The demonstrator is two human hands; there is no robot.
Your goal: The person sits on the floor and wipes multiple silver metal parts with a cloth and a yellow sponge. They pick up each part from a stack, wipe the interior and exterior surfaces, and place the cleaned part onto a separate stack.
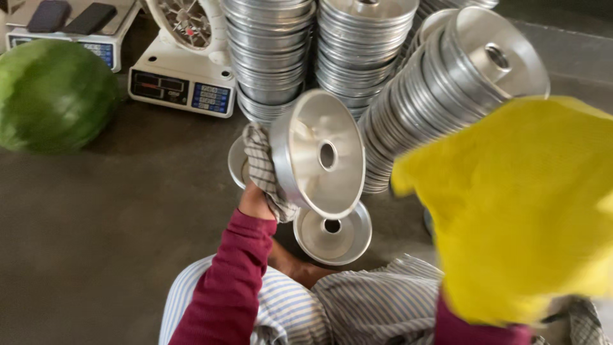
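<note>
The left hand (255,201) was closed on a checked cloth (263,169) and, through that cloth, gripped the rim of a round aluminium ring pan (319,153). The pan was held clear of the floor (96,217), tilted on edge with its underside and central tube hole facing the camera. The left arm wore a maroon sleeve (227,287).

The right hand was hidden behind a yellow cloth (517,211) that filled the right foreground; whether that hand was open or closed cannot be told.

A second ring pan (333,233) lay on the floor directly below the held pan, just beside the person's knee. Behind the held pan stood two upright stacks of pans (271,57), and to the right a longer stack (440,83) leaned over at an angle.

On the floor at upper left sat a green watermelon (54,96) and, near it, a white electronic scale (182,83).
</note>
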